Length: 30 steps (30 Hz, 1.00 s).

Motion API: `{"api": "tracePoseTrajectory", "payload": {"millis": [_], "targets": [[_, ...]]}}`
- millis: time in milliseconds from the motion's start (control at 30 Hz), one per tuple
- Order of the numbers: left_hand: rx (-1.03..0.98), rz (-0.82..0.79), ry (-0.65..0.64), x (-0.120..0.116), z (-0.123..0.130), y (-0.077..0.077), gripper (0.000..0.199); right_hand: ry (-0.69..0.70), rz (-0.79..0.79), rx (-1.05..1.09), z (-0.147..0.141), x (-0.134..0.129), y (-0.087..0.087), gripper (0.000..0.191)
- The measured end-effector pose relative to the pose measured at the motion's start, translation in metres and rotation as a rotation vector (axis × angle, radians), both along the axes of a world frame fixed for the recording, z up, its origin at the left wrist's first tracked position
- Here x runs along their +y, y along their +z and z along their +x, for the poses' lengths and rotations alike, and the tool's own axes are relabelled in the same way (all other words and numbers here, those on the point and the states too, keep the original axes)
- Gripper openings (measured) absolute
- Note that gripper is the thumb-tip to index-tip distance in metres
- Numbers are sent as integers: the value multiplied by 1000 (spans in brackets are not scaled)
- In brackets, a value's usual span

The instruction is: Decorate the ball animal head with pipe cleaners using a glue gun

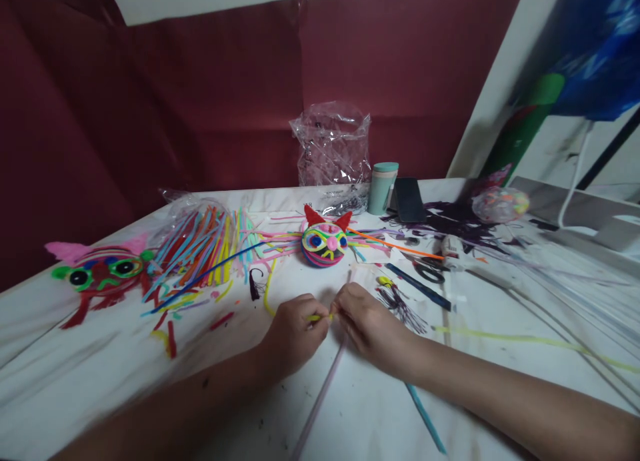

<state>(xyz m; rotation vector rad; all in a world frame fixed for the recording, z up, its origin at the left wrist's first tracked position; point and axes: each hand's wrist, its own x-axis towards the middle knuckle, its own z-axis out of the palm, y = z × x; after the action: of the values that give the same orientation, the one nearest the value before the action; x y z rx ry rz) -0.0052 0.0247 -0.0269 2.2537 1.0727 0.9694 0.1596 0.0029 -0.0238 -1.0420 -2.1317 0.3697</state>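
Both hands meet low over the table, in front of a cat-like face (pixel 324 244) with red ears, built from coloured pipe cleaners. My left hand (pixel 295 331) is closed in a pinch on a short yellow pipe cleaner (pixel 314 318). The fingertips of my right hand (pixel 361 317) are pinched at the other end of that same yellow piece. Beneath the hands runs a pale lilac pipe cleaner (pixel 320 404), lying on the white table (pixel 240 407). A teal pipe cleaner (pixel 425 417) lies below my right forearm.
At left stand a pipe-cleaner animal (pixel 105 274) and a bag of coloured pipe cleaners (pixel 195 241). Behind are a clear plastic bag (pixel 333 151), a green cup (pixel 383 189) and a dark phone (pixel 409 201). Scissors (pixel 430 271) and a glue gun (pixel 455 253) lie at right.
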Motion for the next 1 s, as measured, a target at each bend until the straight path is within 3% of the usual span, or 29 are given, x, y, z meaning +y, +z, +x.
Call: {"api": "tracePoseTrajectory", "payload": {"millis": [67, 167, 267, 467, 567, 700, 767, 933, 1000], "targets": [[-51, -26, 32, 0, 0, 3, 15, -18, -90, 98, 0, 1, -1, 14], [-177, -129, 87, 1, 0, 7, 12, -21, -359, 351, -2, 3, -2, 11], [-247, -238, 103, 1, 1, 9, 11, -10, -530, 532, -6, 3, -2, 23], [-177, -278, 96, -2, 3, 9, 13, -52, -468, 526, -8, 1, -2, 24], [-124, -240, 81, -3, 2, 8, 13, -48, -273, 289, -3, 0, 2, 14], [-5, -75, 8, -2, -1, 8, 14, 67, -13, -10, 2, -1, 8, 15], [10, -15, -14, -2, -2, 9, 13, 54, -71, 26, 2, -1, 8, 15], [-164, -14, 64, -5, -2, 12, 11, -16, -451, 453, -5, 0, 3, 18], [-196, -13, 72, -7, -1, 12, 12, -31, -460, 509, -7, -2, 2, 20]]}}
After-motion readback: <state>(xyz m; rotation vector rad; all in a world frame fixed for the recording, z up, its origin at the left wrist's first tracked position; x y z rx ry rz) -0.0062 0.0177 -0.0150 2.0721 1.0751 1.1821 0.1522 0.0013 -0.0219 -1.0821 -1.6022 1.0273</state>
